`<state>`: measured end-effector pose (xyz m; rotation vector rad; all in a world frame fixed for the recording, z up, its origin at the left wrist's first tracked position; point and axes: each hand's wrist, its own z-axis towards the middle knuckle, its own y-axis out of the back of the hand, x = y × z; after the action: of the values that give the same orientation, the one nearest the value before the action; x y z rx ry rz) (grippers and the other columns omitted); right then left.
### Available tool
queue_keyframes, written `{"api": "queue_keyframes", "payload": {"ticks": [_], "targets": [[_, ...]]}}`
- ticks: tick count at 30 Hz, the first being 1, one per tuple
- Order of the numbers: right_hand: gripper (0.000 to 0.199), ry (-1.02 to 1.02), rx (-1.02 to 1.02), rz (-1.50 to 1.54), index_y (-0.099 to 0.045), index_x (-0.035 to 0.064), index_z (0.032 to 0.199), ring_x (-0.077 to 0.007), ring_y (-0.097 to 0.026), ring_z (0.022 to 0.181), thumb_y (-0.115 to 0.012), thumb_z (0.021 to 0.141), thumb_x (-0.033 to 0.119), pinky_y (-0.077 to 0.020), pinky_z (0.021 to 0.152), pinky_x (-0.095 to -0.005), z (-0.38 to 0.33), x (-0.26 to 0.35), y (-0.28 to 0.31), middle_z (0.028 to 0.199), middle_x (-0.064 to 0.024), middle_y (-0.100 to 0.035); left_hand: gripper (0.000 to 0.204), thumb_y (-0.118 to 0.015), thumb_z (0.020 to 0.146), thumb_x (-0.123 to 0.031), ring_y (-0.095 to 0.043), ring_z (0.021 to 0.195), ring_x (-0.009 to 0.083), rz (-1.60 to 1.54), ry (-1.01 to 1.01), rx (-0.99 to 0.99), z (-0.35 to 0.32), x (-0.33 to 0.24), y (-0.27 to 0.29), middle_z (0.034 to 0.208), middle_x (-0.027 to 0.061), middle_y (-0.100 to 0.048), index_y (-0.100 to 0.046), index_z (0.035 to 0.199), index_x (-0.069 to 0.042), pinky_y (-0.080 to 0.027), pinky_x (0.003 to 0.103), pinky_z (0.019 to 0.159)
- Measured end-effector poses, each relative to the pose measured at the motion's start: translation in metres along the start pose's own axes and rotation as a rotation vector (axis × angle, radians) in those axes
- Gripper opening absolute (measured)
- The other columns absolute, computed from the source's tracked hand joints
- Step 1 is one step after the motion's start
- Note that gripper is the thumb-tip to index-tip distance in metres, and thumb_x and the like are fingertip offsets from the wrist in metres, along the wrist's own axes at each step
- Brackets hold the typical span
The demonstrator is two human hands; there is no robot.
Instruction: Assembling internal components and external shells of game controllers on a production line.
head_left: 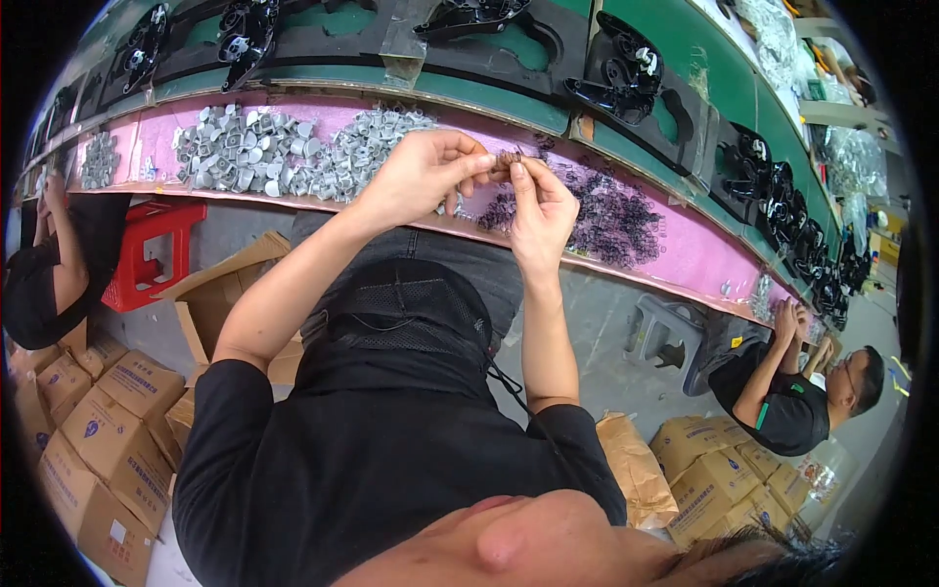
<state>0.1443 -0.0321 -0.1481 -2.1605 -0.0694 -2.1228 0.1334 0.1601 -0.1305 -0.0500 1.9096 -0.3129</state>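
Small dark part (pixel 506 161) sits pinched between both hands, held in the air just above the pink surface (pixel 685 256) and near the heap of dark rings (pixel 611 217). I keep the left hand (pixel 421 176) closed around one end, thumb and forefinger pressed on it, and the right hand (pixel 541 210) pinching the other end from below, its fingers (pixel 518 181) pointing upward. For a clean result, I judge that the grip should stay at the fingertips only, so the joint between the two ends remains visible. I hold the work over the surface so that a dropped piece lands on the pink mat, not on the floor. The grey metal pieces (pixel 259 147) lie well to the left, apart from both hands; I cannot tell the part's exact shape
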Motion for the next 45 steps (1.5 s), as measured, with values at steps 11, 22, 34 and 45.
{"api": "queue_keyframes", "payload": {"ticks": [11, 22, 34, 45], "targets": [[0.018, 0.062, 0.030, -0.094, -0.075, -0.0071, 0.115, -0.0168, -0.072, 0.090, -0.074, 0.100, 0.003, -0.0575, 0.084, -0.0304, 0.001, 0.000, -0.010, 0.100, -0.0103, -0.076, 0.024, -0.078, 0.098, -0.010, -0.066, 0.078, 0.0087, 0.495, -0.463, -0.220, -0.012, -0.002, -0.001, 0.098, 0.0043, -0.075, -0.075, 0.118, 0.002, -0.052, 0.024, 0.067], [0.015, 0.073, 0.205, -0.299, -0.074, -0.0087, 0.111, -0.0146, -0.070, 0.090, -0.076, 0.097, -0.002, -0.0559, 0.083, -0.0276, 0.000, 0.013, -0.013, 0.101, -0.0097, -0.075, 0.020, -0.074, 0.103, -0.013, -0.065, 0.075, 0.0072, 0.109, -0.100, -0.099, -0.009, -0.002, 0.014, 0.093, 0.0019, -0.072, -0.075, 0.115, 0.003, -0.054, 0.023, 0.062], [0.023, -0.173, 0.087, 0.192, -0.074, -0.0094, 0.114, -0.0139, -0.074, 0.094, -0.079, 0.092, -0.011, -0.0627, 0.085, -0.0266, 0.000, 0.004, -0.021, 0.104, -0.0112, -0.076, 0.027, -0.064, 0.111, -0.027, -0.058, 0.065, 0.0063, 0.037, -0.004, -0.102, -0.014, 0.005, 0.013, 0.076, 0.0013, -0.062, -0.062, 0.107, -0.001, -0.045, 0.024, 0.051], [0.026, 0.318, 0.134, -0.266, -0.075, -0.0092, 0.115, -0.0146, -0.071, 0.096, -0.076, 0.090, -0.016, -0.0600, 0.089, -0.0259, 0.003, 0.009, -0.021, 0.109, -0.0097, -0.071, 0.034, -0.066, 0.109, -0.030, -0.066, 0.070, 0.0159, -0.369, 0.286, 0.101, -0.012, 0.016, 0.029, 0.081, 0.0077, -0.068, -0.066, 0.102, 0.003, -0.052, 0.034, 0.064]]}}
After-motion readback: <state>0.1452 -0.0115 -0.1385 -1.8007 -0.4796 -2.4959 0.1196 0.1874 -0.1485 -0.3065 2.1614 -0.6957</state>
